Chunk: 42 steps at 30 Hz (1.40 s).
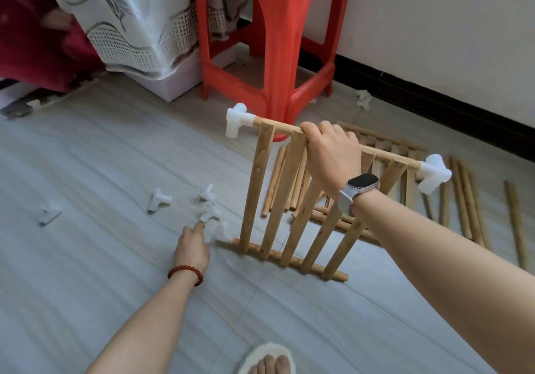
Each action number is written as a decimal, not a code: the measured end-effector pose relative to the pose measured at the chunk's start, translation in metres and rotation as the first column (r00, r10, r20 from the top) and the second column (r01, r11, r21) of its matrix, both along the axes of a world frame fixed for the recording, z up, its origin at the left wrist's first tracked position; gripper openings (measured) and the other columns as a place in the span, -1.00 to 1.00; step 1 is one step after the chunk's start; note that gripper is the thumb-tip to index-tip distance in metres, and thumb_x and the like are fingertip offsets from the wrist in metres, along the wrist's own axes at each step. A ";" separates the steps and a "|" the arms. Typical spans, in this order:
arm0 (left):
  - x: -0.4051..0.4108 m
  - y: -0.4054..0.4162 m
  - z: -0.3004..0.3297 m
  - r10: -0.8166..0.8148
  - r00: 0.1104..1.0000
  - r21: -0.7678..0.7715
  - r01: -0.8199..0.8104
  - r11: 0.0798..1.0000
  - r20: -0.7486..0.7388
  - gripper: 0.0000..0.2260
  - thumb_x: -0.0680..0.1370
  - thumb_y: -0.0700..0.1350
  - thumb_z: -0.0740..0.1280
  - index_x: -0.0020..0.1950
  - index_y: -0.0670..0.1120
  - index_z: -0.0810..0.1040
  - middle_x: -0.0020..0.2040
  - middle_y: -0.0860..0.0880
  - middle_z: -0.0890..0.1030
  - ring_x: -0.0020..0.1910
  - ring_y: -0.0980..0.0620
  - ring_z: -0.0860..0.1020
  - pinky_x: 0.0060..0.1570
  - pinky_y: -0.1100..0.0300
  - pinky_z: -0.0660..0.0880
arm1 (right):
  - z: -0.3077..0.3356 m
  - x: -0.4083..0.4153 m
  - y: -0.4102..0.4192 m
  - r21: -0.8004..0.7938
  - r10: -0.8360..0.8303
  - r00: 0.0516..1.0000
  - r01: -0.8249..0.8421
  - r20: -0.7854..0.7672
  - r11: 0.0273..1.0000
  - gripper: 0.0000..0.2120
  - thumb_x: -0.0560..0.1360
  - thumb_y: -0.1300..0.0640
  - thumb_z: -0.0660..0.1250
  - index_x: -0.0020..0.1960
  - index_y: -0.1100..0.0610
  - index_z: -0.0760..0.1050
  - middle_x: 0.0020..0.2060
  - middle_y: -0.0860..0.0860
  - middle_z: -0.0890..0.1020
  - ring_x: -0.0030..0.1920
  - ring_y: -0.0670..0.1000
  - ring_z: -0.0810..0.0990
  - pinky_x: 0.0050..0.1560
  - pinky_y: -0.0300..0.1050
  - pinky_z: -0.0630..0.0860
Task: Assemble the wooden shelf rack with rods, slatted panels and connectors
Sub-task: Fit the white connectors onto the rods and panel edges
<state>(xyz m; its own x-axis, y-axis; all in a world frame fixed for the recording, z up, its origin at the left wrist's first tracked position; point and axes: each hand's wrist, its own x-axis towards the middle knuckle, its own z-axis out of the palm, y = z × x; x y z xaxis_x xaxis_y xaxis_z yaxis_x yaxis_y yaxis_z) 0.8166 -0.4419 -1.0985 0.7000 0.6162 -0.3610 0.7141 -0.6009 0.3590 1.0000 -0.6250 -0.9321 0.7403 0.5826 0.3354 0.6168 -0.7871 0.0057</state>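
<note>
A slatted wooden panel stands on edge on the floor, its lower rod resting on the tiles. My right hand grips its top rod near the middle. White plastic connectors cap both ends of that rod, one at the left and one at the right. My left hand reaches down to the floor, its fingertips touching a loose white connector. Whether the fingers pinch it is blurred. More loose connectors lie to the left.
Another slatted panel and several loose rods lie flat behind the upright one. A red plastic stool stands just beyond. A connector lies by the dark skirting board. My slippered foot is at the bottom edge.
</note>
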 end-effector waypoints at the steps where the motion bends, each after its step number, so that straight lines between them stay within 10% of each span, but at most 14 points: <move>1: 0.001 -0.004 0.014 0.037 0.997 -0.036 -0.035 0.999 0.067 -0.60 0.57 -0.17 0.26 0.39 -0.14 0.30 0.27 -0.19 0.38 0.17 -0.20 0.46 0.10 0.01 0.43 | 0.007 -0.004 -0.003 -0.021 0.041 0.998 -0.042 -0.039 0.999 -0.75 0.58 0.18 0.11 0.22 0.10 0.41 -0.07 0.08 0.53 -0.10 0.16 0.51 -0.21 -0.05 0.30; 8: 0.005 -0.025 0.098 0.290 0.877 -0.384 -0.134 0.914 0.384 -0.67 0.54 -0.19 0.27 0.29 -0.06 0.35 0.16 -0.05 0.33 -0.01 -0.05 0.47 -0.15 0.01 0.58 | 0.067 -0.025 -0.058 0.281 -0.008 0.971 0.077 -0.239 0.957 -0.81 0.53 0.19 0.15 0.12 0.07 0.44 -0.11 0.02 0.56 -0.16 0.13 0.52 -0.21 -0.07 0.34; 12: 0.020 -0.037 0.145 0.431 0.822 -0.551 -0.178 0.815 0.373 -0.77 0.52 -0.26 0.21 0.15 -0.09 0.45 0.21 -0.25 0.41 -0.17 -0.09 0.48 -0.38 0.12 0.46 | 0.112 -0.021 -0.113 0.723 0.007 0.934 0.271 -0.356 0.635 -0.78 0.54 0.25 0.15 0.05 0.04 0.51 -0.23 -0.07 0.54 -0.25 -0.06 0.46 -0.23 -0.17 0.37; 17: 0.044 -0.061 0.221 0.371 0.758 -0.457 -0.108 0.883 0.537 -0.80 0.56 0.00 0.24 0.17 0.09 0.49 0.10 -0.09 0.21 -0.10 -0.11 0.49 -0.05 0.05 0.54 | 0.132 -0.018 -0.189 0.823 -0.030 0.845 0.529 -0.535 0.207 -0.82 0.53 0.25 0.19 -0.20 0.08 0.47 -0.35 -0.01 0.41 -0.35 -0.05 0.31 -0.30 -0.18 0.28; 24: 0.057 -0.072 0.278 -0.064 0.944 -0.097 0.100 0.990 0.325 -0.79 0.50 0.08 0.31 -0.12 -0.05 0.59 0.10 -0.06 0.26 -0.10 0.03 0.39 0.12 0.13 0.36 | 0.092 -0.026 -0.255 0.653 0.068 0.653 0.757 -0.754 -0.019 -0.82 0.52 0.27 0.23 -0.14 0.07 0.55 -0.34 0.01 0.50 -0.34 0.00 0.42 -0.30 -0.15 0.36; 29: 0.062 -0.101 0.279 -0.162 0.914 -0.139 0.228 0.964 0.371 -0.76 0.47 0.01 0.39 -0.34 -0.08 0.55 -0.19 -0.06 0.54 -0.12 0.00 0.46 -0.21 0.25 0.39 | 0.071 -0.029 -0.264 0.626 0.079 0.622 0.779 -0.779 0.039 -0.83 0.52 0.30 0.22 -0.17 0.12 0.52 -0.34 0.03 0.46 -0.29 0.02 0.39 -0.23 -0.09 0.34; 32: 0.062 -0.102 0.269 -0.079 0.932 -0.088 0.118 0.989 0.353 -0.90 0.48 -0.16 0.32 -0.06 -0.05 0.60 0.14 -0.17 0.49 0.07 -0.11 0.51 0.06 0.16 0.44 | 0.071 -0.030 -0.255 0.680 0.062 0.678 0.731 -0.733 0.053 -0.84 0.49 0.33 0.21 -0.22 0.16 0.48 -0.38 0.01 0.40 -0.35 -0.02 0.32 -0.28 -0.14 0.30; 36: 0.049 -0.092 0.248 -0.099 0.977 -0.038 0.108 0.993 0.189 -0.45 0.44 -0.20 0.25 0.43 0.05 0.33 0.17 -0.14 0.41 -0.03 -0.11 0.50 0.00 0.12 0.45 | 0.070 -0.026 -0.265 0.694 0.058 0.692 0.720 -0.719 -0.001 -0.83 0.48 0.34 0.22 -0.25 0.16 0.46 -0.41 0.00 0.40 -0.35 -0.03 0.33 -0.30 -0.18 0.31; 39: 0.047 -0.101 0.234 -0.003 0.976 -0.193 0.047 0.980 0.219 -0.34 0.46 -0.18 0.26 0.52 0.05 0.09 -0.06 -0.01 0.46 -0.08 -0.08 0.49 -0.08 0.12 0.42 | 0.066 -0.028 -0.272 0.655 0.108 0.657 0.754 -0.746 -0.057 -0.83 0.50 0.34 0.23 -0.17 0.13 0.52 -0.42 -0.04 0.49 -0.39 -0.08 0.44 -0.34 -0.25 0.39; 42: 0.053 -0.107 0.224 0.027 0.981 -0.206 0.014 0.978 0.194 -0.39 0.52 -0.11 0.29 0.52 -0.07 0.11 0.35 -0.17 0.40 0.21 -0.18 0.46 0.18 0.04 0.41 | 0.068 -0.027 -0.277 0.615 0.186 0.616 0.785 -0.765 -0.069 -0.81 0.51 0.30 0.25 -0.15 0.08 0.58 -0.46 -0.11 0.57 -0.41 -0.14 0.50 -0.38 -0.25 0.44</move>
<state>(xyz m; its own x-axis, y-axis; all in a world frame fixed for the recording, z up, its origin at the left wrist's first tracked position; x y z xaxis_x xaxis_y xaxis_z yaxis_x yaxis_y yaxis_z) 0.8697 -0.5493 -0.8748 0.7652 0.5481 -0.3377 0.6222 -0.4950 0.6065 0.9731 -0.9018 -0.8642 0.9342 -0.2316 -0.2714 -0.2377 0.1634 -0.9575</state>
